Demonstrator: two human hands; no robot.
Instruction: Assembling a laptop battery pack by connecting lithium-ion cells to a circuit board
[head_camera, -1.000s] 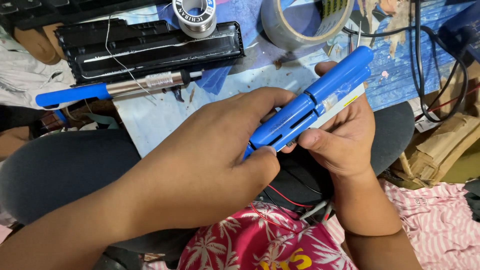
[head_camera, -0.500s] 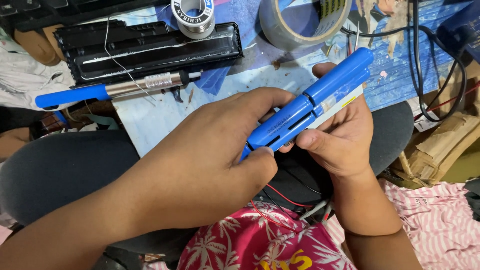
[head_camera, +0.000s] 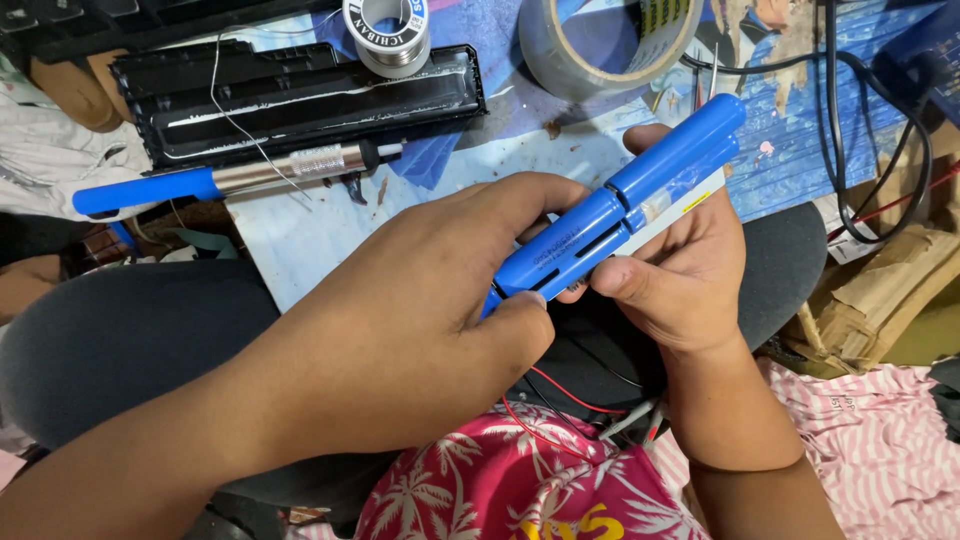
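Blue battery pack (head_camera: 620, 215): held tilted above lap, between both hands. Left hand (head_camera: 420, 300): fingers pinching lower end. Right hand (head_camera: 680, 275): fingers curled under upper part, thumb against side. Counter (head_camera: 300, 230) behind: soldering iron (head_camera: 230, 180), solder spool (head_camera: 388, 30), tape roll (head_camera: 600, 45), black casing (head_camera: 300, 95)

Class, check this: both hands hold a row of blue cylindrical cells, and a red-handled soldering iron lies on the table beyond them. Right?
Not quite. The head view shows the soldering iron has a blue handle, not red. Both the left hand and right hand do hold the blue cells.

Cluttered blue-covered work surface (head_camera: 800, 150)
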